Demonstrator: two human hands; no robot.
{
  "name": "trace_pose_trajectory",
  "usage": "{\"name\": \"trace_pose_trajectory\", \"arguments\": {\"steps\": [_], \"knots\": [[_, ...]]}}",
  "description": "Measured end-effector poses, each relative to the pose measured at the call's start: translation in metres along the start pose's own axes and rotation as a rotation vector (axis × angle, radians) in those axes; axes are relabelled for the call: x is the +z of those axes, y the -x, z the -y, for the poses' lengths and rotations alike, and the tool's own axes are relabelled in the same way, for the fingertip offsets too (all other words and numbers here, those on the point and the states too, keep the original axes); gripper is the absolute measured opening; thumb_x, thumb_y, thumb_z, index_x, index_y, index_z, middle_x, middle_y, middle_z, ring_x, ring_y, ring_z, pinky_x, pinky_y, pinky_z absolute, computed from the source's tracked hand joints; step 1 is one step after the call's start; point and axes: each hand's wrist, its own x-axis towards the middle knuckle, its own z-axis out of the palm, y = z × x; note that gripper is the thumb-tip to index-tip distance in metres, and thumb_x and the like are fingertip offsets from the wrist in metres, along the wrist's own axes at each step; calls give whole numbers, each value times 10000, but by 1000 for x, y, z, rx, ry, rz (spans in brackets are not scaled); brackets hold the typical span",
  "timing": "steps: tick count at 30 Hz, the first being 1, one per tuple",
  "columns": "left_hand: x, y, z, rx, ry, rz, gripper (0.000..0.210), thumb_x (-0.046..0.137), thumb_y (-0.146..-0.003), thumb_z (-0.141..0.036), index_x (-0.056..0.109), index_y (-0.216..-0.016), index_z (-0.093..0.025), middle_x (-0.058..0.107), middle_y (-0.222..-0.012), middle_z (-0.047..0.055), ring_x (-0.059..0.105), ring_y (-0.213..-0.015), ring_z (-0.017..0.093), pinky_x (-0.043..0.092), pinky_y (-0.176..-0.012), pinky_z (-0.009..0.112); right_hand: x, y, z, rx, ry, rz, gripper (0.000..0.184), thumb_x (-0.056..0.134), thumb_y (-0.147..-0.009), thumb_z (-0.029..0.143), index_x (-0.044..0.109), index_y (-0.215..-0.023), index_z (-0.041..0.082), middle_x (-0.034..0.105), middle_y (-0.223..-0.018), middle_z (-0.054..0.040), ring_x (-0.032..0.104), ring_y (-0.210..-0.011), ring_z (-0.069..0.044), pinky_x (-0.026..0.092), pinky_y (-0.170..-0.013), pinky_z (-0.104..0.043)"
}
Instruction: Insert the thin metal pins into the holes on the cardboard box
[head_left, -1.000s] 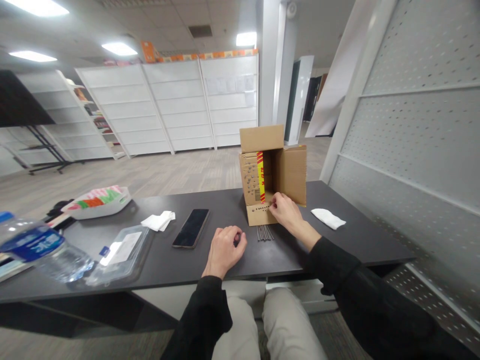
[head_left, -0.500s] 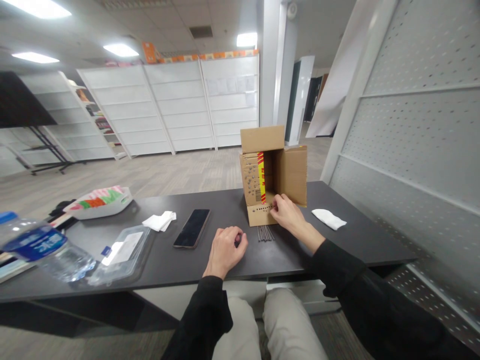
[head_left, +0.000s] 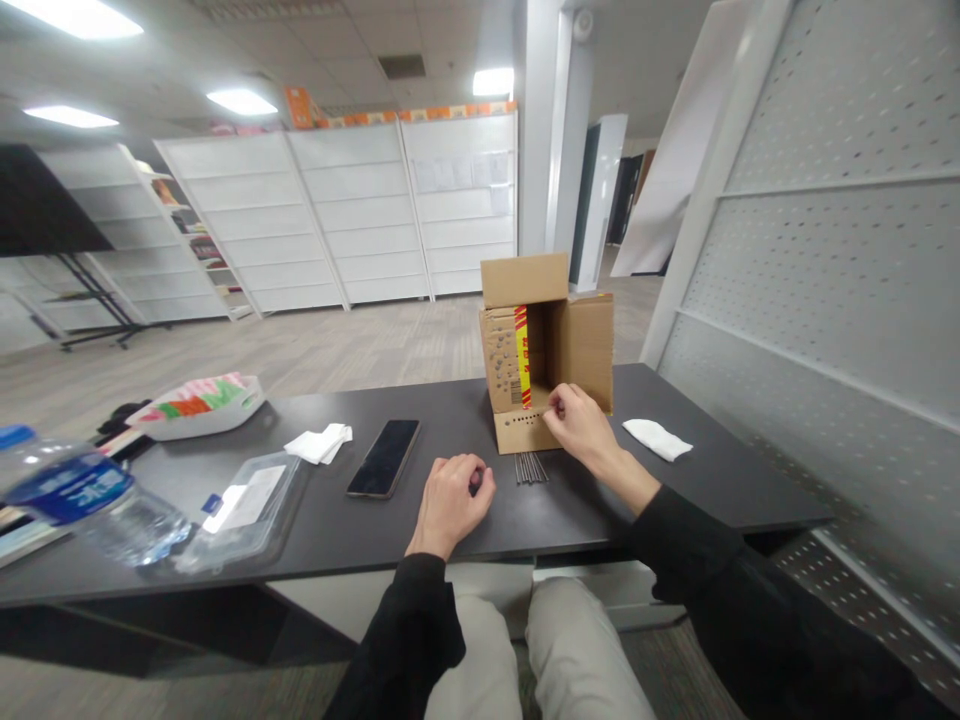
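A cardboard box [head_left: 553,340] stands on a dark table [head_left: 720,485], its mouth toward us and its lower flap [head_left: 517,437] folded down in front, marked by a row of dark dots. Just before that flap lie thin metal rods [head_left: 530,468], fanned side by side; whether their far ends run beneath the cardboard, we cannot tell.

The right hand [head_left: 581,428] hovers at the flap's right end, thumb and fingertips drawn together in a pinch; we cannot make out anything between them. The left hand [head_left: 452,500] rests near the table's front edge, fingers loosely curled, and a dark patch in the curl leaves us unsure whether it holds anything.

The trouble, as we judge it, lies in crowding: a dropped wrist could scatter the rods, which look round enough to roll, and a hard press on the flap could crease it or tip the light box forward.

To the left we find a phone [head_left: 385,458], folded tissue [head_left: 319,443], a clear plastic case [head_left: 259,505] and a water bottle [head_left: 97,505]; to the right, a white pad [head_left: 658,438]. Behind, white shelving [head_left: 345,220] lines the room.
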Motion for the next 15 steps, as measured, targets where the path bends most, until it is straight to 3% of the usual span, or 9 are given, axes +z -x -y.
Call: {"name": "trace_pose_trajectory", "arguments": {"steps": [7, 15], "knots": [[-1, 0, 0, -3, 7, 7, 168, 480, -880, -262, 592, -776, -192, 611, -686, -2, 580, -683, 140, 371, -758, 306, 0, 37, -9, -33, -219, -101, 72, 485, -789, 198, 554, -811, 197, 587, -774, -33, 547, -687, -170, 425, -667, -292], [-1, -1, 0, 0, 7, 2, 172, 480, -877, -260, 593, -766, -193, 611, -683, 0, 577, -676, 139, 371, -753, 304, 10, 70, -13, -66, -256, 7, 97, 494, -859, 233, 584, -843, 201, 620, -809, -46, 575, -736, -186, 448, -690, -306]]}}
